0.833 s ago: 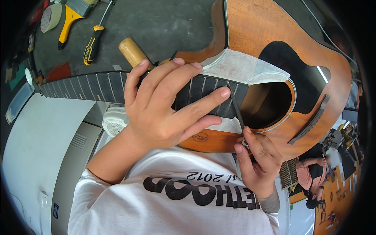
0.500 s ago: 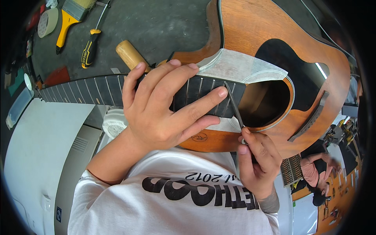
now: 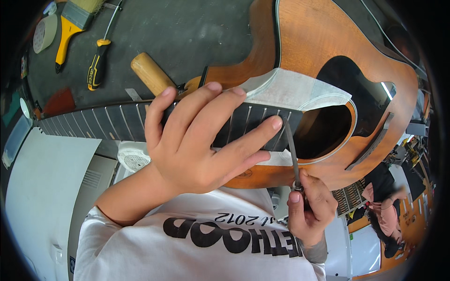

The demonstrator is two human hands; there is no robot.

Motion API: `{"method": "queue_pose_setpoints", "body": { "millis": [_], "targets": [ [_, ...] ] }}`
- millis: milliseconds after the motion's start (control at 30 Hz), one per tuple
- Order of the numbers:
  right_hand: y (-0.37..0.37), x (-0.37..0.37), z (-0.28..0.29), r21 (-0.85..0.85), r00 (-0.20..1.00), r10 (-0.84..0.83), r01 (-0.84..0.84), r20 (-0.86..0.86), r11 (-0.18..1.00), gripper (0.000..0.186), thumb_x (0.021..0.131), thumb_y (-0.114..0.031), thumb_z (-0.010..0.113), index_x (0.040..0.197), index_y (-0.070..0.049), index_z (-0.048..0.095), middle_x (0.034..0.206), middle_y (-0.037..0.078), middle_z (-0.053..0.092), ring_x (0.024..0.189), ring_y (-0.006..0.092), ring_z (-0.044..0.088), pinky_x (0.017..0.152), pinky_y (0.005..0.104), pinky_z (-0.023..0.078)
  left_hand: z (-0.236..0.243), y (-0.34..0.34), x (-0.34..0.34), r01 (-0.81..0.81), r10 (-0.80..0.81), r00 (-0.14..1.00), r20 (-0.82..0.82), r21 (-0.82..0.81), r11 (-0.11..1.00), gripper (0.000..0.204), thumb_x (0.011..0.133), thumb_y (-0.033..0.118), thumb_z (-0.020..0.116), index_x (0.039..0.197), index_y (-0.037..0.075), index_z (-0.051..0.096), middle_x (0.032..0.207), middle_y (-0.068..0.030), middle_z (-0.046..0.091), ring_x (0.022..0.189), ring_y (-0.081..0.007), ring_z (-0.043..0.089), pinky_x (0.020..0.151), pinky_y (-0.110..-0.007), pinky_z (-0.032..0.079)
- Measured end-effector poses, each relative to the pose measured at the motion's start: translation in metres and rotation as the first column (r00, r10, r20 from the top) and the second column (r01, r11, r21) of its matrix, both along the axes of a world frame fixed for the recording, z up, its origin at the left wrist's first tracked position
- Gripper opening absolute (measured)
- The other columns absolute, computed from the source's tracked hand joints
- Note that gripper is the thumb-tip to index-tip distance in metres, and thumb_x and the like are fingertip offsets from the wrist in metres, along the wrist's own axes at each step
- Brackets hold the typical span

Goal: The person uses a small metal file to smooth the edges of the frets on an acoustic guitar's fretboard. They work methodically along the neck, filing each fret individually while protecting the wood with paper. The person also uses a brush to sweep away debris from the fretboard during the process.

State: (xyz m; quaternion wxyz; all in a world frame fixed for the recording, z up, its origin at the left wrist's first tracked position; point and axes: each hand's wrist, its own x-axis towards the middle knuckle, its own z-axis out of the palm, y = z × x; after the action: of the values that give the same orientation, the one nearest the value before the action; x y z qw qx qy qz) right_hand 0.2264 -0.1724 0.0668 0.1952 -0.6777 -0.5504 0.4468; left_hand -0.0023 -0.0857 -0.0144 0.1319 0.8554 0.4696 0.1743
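An acoustic guitar [image 3: 304, 33] lies across in front of me, its dark fretboard [image 3: 98, 124] running left with metal frets. My left hand [image 3: 185, 147] rests over the neck, fingers spread and holding nothing. Its index fingertip presses beside a fret near the soundhole end. In my right hand [image 3: 313, 206] is a slim grey file [image 3: 293, 150], gripped at its lower end. The file's tip meets the fretboard end next to that fingertip. Whitish masking tape [image 3: 300, 89] covers the soundboard on both sides of the fretboard end. The file's handle is mostly hidden by my fingers.
On the dark bench lie a screwdriver [image 3: 98, 65], a yellow-handled brush [image 3: 68, 37], a tape roll [image 3: 44, 33] and a wooden handle [image 3: 151, 72]. A white fan-like device [image 3: 133, 157] sits below the neck. Another person [image 3: 386, 215] works at the far right.
My right hand has drawn slightly toward me, and the file now stands steeper across the fretboard end. My left hand keeps its spread pose on the neck. The whole view has shifted a little.
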Motion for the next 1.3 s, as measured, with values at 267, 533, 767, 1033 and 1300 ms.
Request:
{"method": "queue_pose_setpoints", "body": {
  "millis": [267, 533, 767, 1033, 1300],
  "targets": [
    [0.004, 0.011, -0.005, -0.048, 0.995, 0.066, -0.070, -0.078, 0.996, 0.040, 0.083, 0.002, 0.075, 0.123, 0.003, 0.072, 0.084, 0.014, 0.070, 0.067, 0.0218, 0.067, 0.061, 0.0295, 0.054, -0.001, -0.003, -0.004, 0.031, -0.031, 1.000, -0.004, -0.020, 0.999, 0.050, 0.083, 0.072, 0.066, 0.123, 0.041, 0.075, 0.120, -0.0087, 0.061, 0.108, -0.0286, 0.063, 0.110, -0.048, 0.029],
    [0.008, 0.014, -0.018, 0.023, 0.988, 0.075, -0.073, -0.136, 0.997, 0.040, 0.084, -0.001, 0.077, 0.124, 0.000, 0.073, 0.078, 0.011, 0.067, 0.061, 0.0190, 0.062, 0.054, 0.0284, 0.050, 0.001, -0.003, -0.006, 0.057, -0.058, 0.998, -0.017, -0.024, 0.998, 0.051, 0.084, 0.073, 0.066, 0.123, 0.042, 0.074, 0.123, -0.0083, 0.058, 0.112, -0.0289, 0.062, 0.113, -0.047, 0.027],
    [0.024, 0.021, -0.016, 0.013, 0.978, 0.147, -0.147, -0.151, 0.989, 0.045, 0.082, 0.001, 0.077, 0.126, 0.000, 0.072, 0.073, 0.009, 0.063, 0.055, 0.0175, 0.058, 0.051, 0.0279, 0.048, 0.000, -0.004, -0.007, 0.048, -0.049, 0.999, -0.007, -0.023, 0.999, 0.052, 0.083, 0.073, 0.066, 0.124, 0.043, 0.073, 0.124, -0.0072, 0.058, 0.114, -0.0283, 0.061, 0.115, -0.046, 0.026],
    [0.059, 0.020, -0.014, 0.115, 0.955, 0.294, -0.290, -0.023, 0.950, 0.049, 0.078, 0.004, 0.077, 0.127, 0.000, 0.072, 0.073, 0.008, 0.061, 0.058, 0.0192, 0.059, 0.052, 0.0285, 0.048, 0.001, -0.003, -0.007, 0.067, -0.068, 0.997, -0.020, -0.024, 0.997, 0.051, 0.083, 0.074, 0.066, 0.122, 0.043, 0.074, 0.125, -0.0070, 0.058, 0.115, -0.0284, 0.061, 0.114, -0.047, 0.028],
    [0.017, 0.035, -0.009, 0.013, 0.985, 0.067, -0.065, -0.162, 0.998, 0.038, 0.085, 0.000, 0.076, 0.122, 0.003, 0.073, 0.069, 0.011, 0.064, 0.057, 0.0177, 0.060, 0.055, 0.0277, 0.049, 0.001, -0.003, -0.007, 0.058, -0.059, 0.998, -0.019, -0.021, 0.998, 0.053, 0.083, 0.074, 0.066, 0.124, 0.042, 0.073, 0.124, -0.0076, 0.058, 0.115, -0.0287, 0.061, 0.114, -0.047, 0.027]
  ]
}}
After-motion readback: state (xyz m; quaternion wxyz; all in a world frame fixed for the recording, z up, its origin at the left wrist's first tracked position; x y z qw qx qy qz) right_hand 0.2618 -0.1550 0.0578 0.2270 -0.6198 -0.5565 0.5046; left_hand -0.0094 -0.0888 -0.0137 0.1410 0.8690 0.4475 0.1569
